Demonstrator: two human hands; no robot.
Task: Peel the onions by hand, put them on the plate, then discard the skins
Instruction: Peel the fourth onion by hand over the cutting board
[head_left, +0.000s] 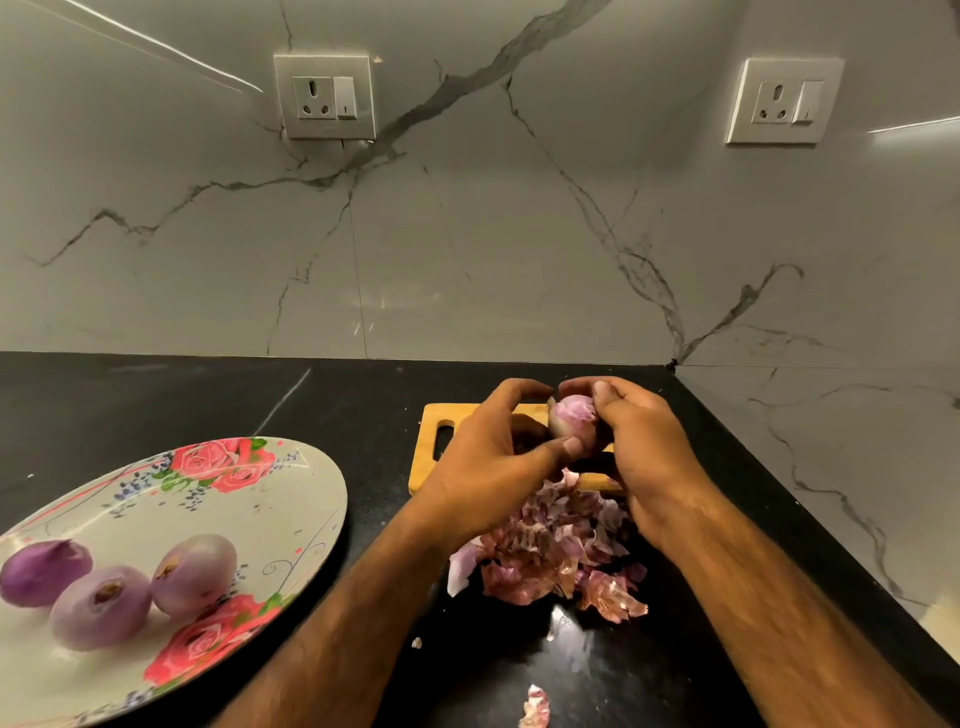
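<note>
Over cutting board (441, 415), half-peeled onion (574, 423) gripped in curled left hand (488, 467) and right hand (644, 452), skins (550, 551) heaped below on counter (208, 405), three peeled onions (104, 605) on floral plate (291, 499), well apart leftward

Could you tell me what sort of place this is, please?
Probably a home kitchen: a black counter with a wooden cutting board, wall sockets on a marbled backsplash, and peeled onions on a floral plate.

Left hand (488, 462) and right hand (649, 457) meet ahead, fingers (522, 388) curled inward.
</note>
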